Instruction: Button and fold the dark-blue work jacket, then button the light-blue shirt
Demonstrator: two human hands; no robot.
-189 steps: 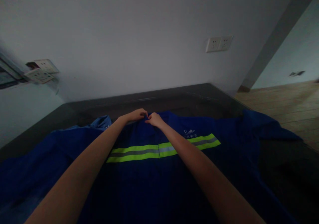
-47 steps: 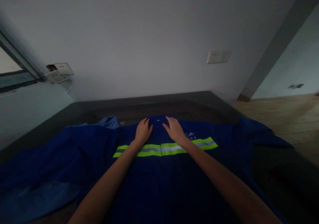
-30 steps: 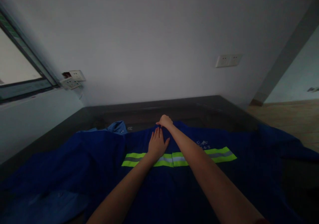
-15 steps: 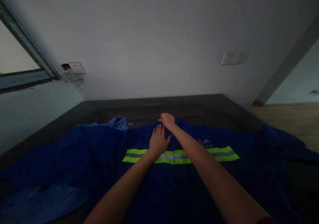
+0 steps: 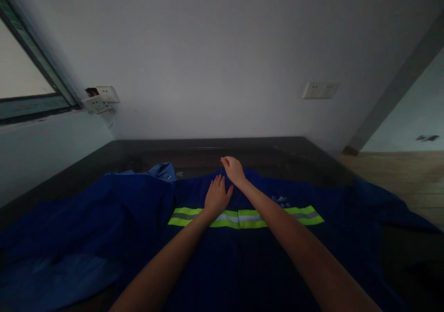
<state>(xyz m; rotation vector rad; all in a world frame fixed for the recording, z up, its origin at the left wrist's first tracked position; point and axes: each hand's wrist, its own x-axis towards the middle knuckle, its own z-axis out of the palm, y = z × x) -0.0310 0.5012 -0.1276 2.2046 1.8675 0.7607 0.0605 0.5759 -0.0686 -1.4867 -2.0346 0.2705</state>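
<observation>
A dark blue work jacket (image 5: 204,256) with yellow-green and grey reflective bands lies spread out, front side up. My left hand (image 5: 218,196) rests on its chest just above the band, palm down, fingers stretched out. At the collar (image 5: 255,172), my right hand (image 5: 233,169) is closed, its fingers bent and pressed together, with the fingertips pointing left past the collar edge. Whether any cloth is between those fingers is hidden. A white printed mark (image 5: 280,200) shows on the chest beside my right forearm.
The jacket lies on a dark table (image 5: 208,143) against a pale wall. Lighter blue cloth (image 5: 58,279) lies under the left sleeve, and more shows near the shoulder. Wall sockets (image 5: 319,90) are on the right, others by the window at left. Wooden floor (image 5: 398,168) is beyond the table's right side.
My right hand has opened out slightly from a tighter fist at the collar, its fingertips now further up and left. My left hand stays flat on the jacket. The view has shifted slightly.
</observation>
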